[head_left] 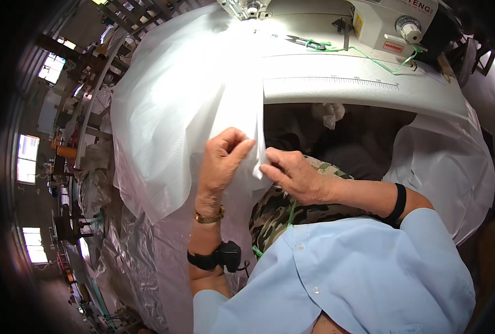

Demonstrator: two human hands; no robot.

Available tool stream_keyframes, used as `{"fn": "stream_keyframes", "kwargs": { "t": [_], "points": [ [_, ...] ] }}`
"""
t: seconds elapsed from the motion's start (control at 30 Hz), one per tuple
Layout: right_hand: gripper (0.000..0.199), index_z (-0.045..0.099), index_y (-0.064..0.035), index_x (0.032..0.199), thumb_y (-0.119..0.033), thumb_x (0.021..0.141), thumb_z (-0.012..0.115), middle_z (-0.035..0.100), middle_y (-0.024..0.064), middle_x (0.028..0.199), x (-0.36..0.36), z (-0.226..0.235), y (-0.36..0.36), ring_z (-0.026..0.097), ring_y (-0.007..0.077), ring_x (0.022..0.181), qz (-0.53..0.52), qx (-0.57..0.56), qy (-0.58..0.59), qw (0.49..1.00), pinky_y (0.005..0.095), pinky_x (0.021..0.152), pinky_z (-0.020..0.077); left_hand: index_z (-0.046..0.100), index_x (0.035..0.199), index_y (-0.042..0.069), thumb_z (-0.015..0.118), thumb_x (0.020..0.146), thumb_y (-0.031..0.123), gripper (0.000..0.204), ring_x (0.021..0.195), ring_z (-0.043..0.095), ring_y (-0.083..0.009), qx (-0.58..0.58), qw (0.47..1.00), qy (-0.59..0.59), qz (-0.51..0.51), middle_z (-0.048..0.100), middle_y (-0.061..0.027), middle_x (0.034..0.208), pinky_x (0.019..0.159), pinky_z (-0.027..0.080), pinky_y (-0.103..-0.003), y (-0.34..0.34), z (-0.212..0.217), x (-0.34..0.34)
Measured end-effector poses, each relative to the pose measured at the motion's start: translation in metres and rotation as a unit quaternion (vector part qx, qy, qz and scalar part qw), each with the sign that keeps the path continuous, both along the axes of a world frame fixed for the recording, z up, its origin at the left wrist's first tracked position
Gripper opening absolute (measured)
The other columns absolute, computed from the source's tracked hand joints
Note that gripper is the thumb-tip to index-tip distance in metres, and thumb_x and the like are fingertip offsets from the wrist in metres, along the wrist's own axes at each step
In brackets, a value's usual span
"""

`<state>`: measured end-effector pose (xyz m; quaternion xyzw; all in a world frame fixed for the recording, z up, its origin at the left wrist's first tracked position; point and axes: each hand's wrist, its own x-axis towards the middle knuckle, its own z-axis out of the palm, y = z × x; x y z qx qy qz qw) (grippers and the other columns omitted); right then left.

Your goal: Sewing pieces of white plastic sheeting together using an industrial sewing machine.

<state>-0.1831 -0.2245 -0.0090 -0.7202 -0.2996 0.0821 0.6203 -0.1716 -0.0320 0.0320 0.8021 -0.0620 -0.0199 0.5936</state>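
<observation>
A large white, translucent woven sheet [164,117] spreads from the sewing machine's needle area [252,12] down over the table's front edge. Its right edge is a narrow folded strip [260,119] hanging toward my lap. My right hand [299,173] pinches the lower end of this strip between thumb and fingers. Just left of it, my left hand [224,158] is closed in a pinch at the sheet beside the fold. How much cloth lies between its fingertips is partly hidden.
The machine's white head [389,30] stands at the back right. Thread snips [306,42] and a green cord [364,54] lie on the machine bed [314,65]. More white sheeting [437,167] hangs at the right. Crumpled clear plastic [141,273] lies at the lower left.
</observation>
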Motion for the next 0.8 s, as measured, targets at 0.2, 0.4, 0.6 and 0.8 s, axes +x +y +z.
{"fn": "stream_keyframes", "kwargs": {
  "t": [0.2, 0.4, 0.6, 0.8],
  "points": [
    [0.02, 0.047, -0.0016, 0.086, -0.017, 0.093, 0.059, 0.055, 0.0186, 0.068, -0.005, 0.002, 0.008, 0.058, 0.0378, 0.066, 0.035, -0.054, -0.068, 0.996, 0.045, 0.06, 0.0457, 0.06, 0.087, 0.0, 0.059, 0.094, 0.008, 0.011, 0.063, 0.045, -0.0015, 0.001, 1.0, 0.025, 0.001, 0.052, 0.0053, 0.07, 0.054, 0.037, -0.019, -0.012, -0.009, -0.009],
    [0.018, 0.049, -0.0028, 0.082, -0.013, 0.088, 0.062, 0.056, 0.016, 0.068, -0.005, -0.007, 0.019, 0.06, 0.0365, 0.065, 0.017, -0.065, -0.203, 0.977, 0.0435, 0.058, 0.0487, 0.06, 0.088, 0.0, 0.057, 0.095, 0.008, 0.012, 0.061, 0.044, -0.0016, -0.027, 0.999, 0.01, 0.03, 0.051, 0.006, 0.068, 0.053, 0.038, -0.019, -0.014, -0.011, -0.015],
    [0.017, 0.052, -0.0043, 0.083, -0.015, 0.084, 0.065, 0.06, 0.0147, 0.071, 0.022, -0.005, 0.019, 0.064, 0.0324, 0.065, 0.141, -0.041, -0.261, 0.954, 0.0413, 0.058, 0.0496, 0.06, 0.082, 0.0, 0.063, 0.093, 0.004, 0.011, 0.063, 0.042, 0.0, -0.005, 0.996, -0.017, 0.091, 0.051, 0.0081, 0.072, 0.054, 0.034, -0.018, -0.01, -0.006, -0.016],
    [0.027, 0.061, 0.0029, 0.098, -0.022, 0.089, 0.056, 0.067, 0.0196, 0.08, 0.096, -0.03, 0.071, 0.067, 0.0372, 0.076, -0.181, -0.044, -0.028, 0.982, 0.044, 0.07, 0.0522, 0.062, 0.085, -0.001, 0.064, 0.092, 0.005, 0.01, 0.062, 0.045, -0.003, 0.135, 0.982, -0.102, 0.08, 0.054, 0.0032, 0.069, 0.055, 0.036, -0.02, 0.023, 0.067, 0.007]
  ]
}}
